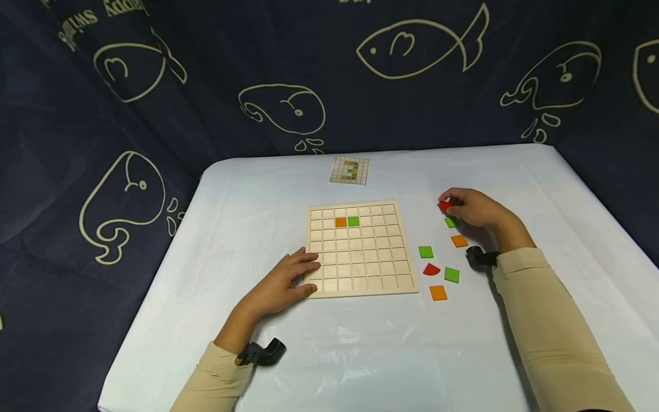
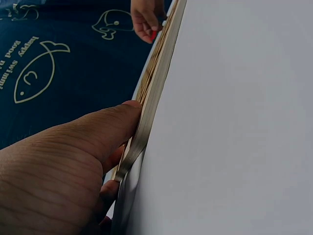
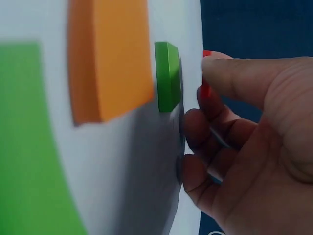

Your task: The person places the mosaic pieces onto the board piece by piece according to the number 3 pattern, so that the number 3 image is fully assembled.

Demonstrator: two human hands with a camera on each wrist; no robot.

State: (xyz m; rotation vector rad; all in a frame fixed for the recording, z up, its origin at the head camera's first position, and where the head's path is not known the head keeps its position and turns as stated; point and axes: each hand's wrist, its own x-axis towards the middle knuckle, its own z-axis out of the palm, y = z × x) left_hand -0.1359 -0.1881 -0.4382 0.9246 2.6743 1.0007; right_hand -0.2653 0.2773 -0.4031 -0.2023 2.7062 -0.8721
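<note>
In the head view my right hand pinches a red quarter-round tile between thumb and fingertips. The right wrist view shows the red tile's edge at the thumb tip, mostly hidden by the fingers. Just under that hand lies a green square tile, with an orange one nearer me. My left hand rests with spread fingers along the left edge of a wooden grid board. On the board's second row, an orange tile and a green tile sit side by side.
Right of the board lie two green squares, another red quarter-round tile and an orange square. Behind the board is a small pattern card with a coloured grid. A dark cloth printed with fish hangs behind the white table.
</note>
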